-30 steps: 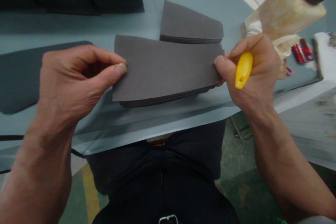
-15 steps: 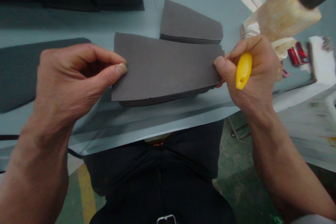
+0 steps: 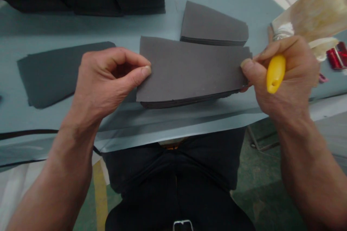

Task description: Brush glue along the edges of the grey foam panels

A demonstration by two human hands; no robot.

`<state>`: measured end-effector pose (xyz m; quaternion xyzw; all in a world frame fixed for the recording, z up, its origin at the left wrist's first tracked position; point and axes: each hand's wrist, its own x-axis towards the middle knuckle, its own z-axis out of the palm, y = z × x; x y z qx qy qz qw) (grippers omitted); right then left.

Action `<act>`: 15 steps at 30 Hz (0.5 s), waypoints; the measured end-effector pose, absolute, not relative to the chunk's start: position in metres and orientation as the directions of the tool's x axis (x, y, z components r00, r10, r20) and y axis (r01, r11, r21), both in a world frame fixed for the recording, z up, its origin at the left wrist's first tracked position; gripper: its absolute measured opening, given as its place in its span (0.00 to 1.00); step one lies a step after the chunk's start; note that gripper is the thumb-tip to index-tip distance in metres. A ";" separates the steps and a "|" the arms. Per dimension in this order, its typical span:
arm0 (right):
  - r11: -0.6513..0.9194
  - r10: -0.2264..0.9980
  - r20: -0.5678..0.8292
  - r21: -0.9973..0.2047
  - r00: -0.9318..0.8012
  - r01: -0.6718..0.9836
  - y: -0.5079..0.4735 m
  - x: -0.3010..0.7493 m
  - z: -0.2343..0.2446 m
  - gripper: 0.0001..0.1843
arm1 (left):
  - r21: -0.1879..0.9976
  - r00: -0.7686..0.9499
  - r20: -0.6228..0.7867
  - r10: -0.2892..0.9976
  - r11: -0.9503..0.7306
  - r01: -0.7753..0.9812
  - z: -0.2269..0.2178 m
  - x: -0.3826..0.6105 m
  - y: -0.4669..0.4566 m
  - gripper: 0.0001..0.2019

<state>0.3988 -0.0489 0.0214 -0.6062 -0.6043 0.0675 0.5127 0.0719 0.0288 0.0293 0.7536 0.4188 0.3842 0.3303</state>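
The left hand (image 3: 105, 83) pinches the left edge of a stack of dark grey foam sheets (image 3: 189, 72) at center. The right hand (image 3: 284, 75) closes around a yellow handle (image 3: 275, 74), its thumb on the stack's right edge. A smaller foam stack (image 3: 214, 25) sits just beyond, at twelve o'clock; a dark sheet (image 3: 46, 74) lies at nine.
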 end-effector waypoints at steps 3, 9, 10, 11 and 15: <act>0.241 0.815 0.518 -0.709 0.257 0.663 -0.048 0.401 0.019 0.25 | 0.830 0.361 0.301 0.883 -0.429 0.357 0.028 0.072 0.030 0.03; 0.248 0.816 0.522 -0.707 0.251 0.663 -0.048 0.404 0.014 0.26 | 0.849 0.364 0.274 0.890 -0.402 0.343 0.028 0.072 0.030 0.03; 0.238 0.821 0.510 -0.714 0.256 0.658 -0.048 0.405 0.013 0.25 | 0.855 0.363 0.267 0.893 -0.393 0.338 0.029 0.073 0.029 0.03; 0.230 0.829 0.496 -0.723 0.258 0.652 -0.048 0.405 0.013 0.25 | 0.860 0.359 0.261 0.896 -0.385 0.335 0.029 0.072 0.028 0.04; 0.244 0.854 0.464 -0.757 0.236 0.606 -0.047 0.405 0.014 0.20 | 0.825 0.326 0.275 0.904 -0.396 0.403 0.022 0.068 0.029 0.06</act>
